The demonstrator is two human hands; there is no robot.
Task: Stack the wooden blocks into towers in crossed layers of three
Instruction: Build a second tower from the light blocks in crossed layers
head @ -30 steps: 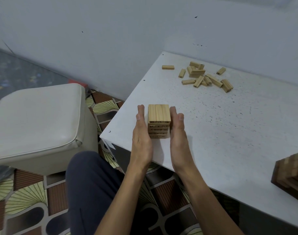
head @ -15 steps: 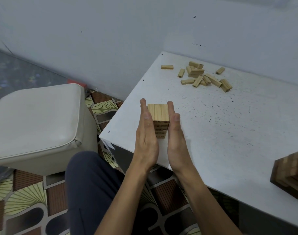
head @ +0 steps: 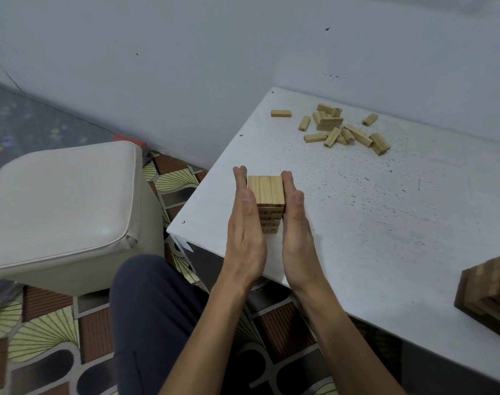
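A tower of light wooden blocks (head: 266, 196) stands near the front left corner of the white table (head: 371, 212). Its top layer shows three blocks side by side. My left hand (head: 244, 223) presses flat against the tower's left side with straight fingers. My right hand (head: 295, 226) presses flat against its right side the same way. A pile of several loose blocks (head: 341, 129) lies at the far side of the table.
A dark striped wooden stack (head: 491, 292) sits at the table's right front edge. A cream padded stool (head: 61, 206) stands to the left, beside my knee (head: 157, 309). A grey wall runs behind the table.
Both hands slid forward along the tower's sides and closed in on it; the tower's layers look squared up.
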